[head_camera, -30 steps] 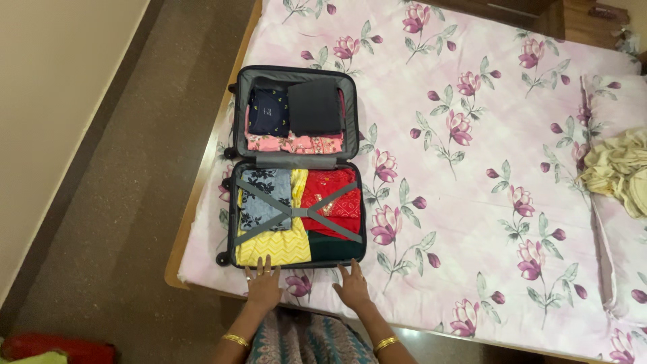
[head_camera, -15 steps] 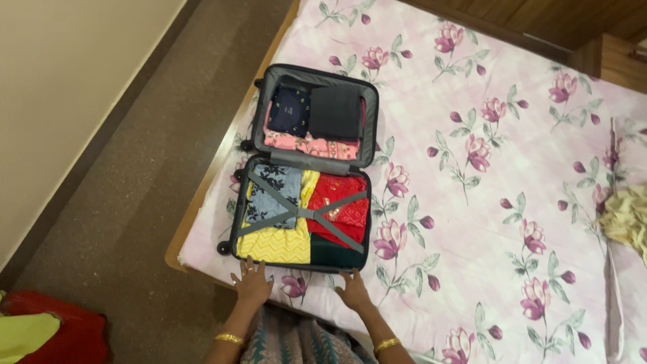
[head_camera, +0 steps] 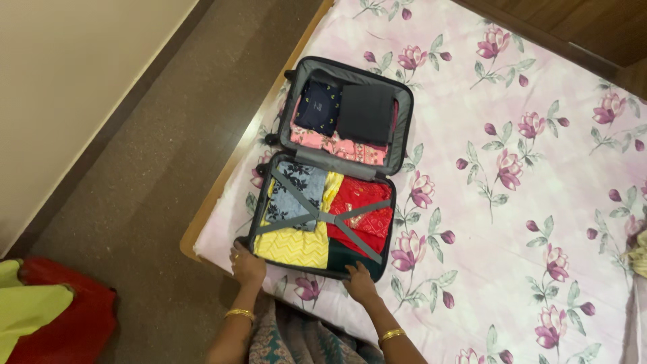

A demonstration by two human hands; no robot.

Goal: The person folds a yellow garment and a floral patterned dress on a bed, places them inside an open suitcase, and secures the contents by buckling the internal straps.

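Observation:
An open dark suitcase [head_camera: 402,128] lies on the bed near its corner. Its near half holds folded yellow [head_camera: 291,245], red [head_camera: 360,205] and blue floral [head_camera: 296,195] clothes under crossed grey straps [head_camera: 321,216]. The far half holds navy, black and pink folded clothes. My left hand [head_camera: 247,264] grips the suitcase's near left corner. My right hand [head_camera: 358,279] rests on its near right edge, fingers curled over the rim.
The bed has a pink floral sheet [head_camera: 512,202] and a wooden frame [head_camera: 214,195]. A red and yellow-green object [head_camera: 47,317] sits on the brown floor at the lower left. A cream cloth [head_camera: 639,251] shows at the right edge.
My view has swung left and tilted, so the suitcase sits further right in the frame. Both hands moved from the sheet in front of the suitcase onto its near edge.

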